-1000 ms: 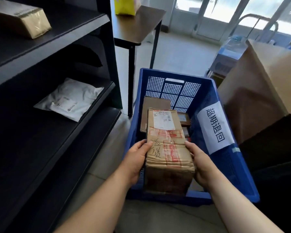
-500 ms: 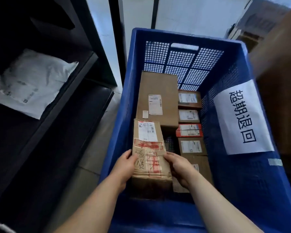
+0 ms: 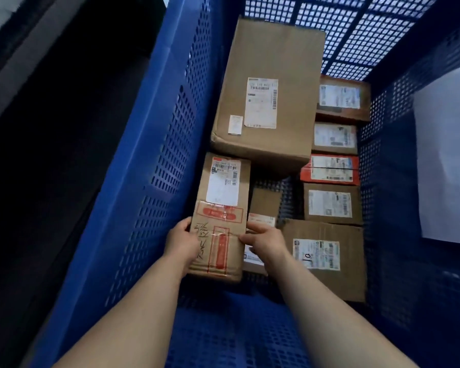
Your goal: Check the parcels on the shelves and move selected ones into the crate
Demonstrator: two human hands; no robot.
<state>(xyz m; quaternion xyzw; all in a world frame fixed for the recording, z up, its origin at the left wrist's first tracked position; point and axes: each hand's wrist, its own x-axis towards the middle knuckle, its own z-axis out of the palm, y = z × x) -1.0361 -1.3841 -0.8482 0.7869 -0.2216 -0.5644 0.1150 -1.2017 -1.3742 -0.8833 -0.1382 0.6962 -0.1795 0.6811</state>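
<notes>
A long brown cardboard parcel [image 3: 222,208] with red tape and a white label lies deep inside the blue perforated crate [image 3: 149,160], against its left wall. My left hand [image 3: 182,244] grips the parcel's near left edge. My right hand [image 3: 263,241] holds its near right edge, fingers curled at the side. A large brown box [image 3: 268,83] lies just beyond it.
Several small labelled parcels [image 3: 332,203] line the crate's right side, one of them red [image 3: 329,168], with a wider box [image 3: 327,258] nearest me. A white paper sign [image 3: 446,155] hangs on the right wall. Dark shelving [image 3: 37,128] stands left of the crate.
The parcel has gone down from above the crate's rim to its floor by the left wall, both hands still on it. My head has leaned in over the crate.
</notes>
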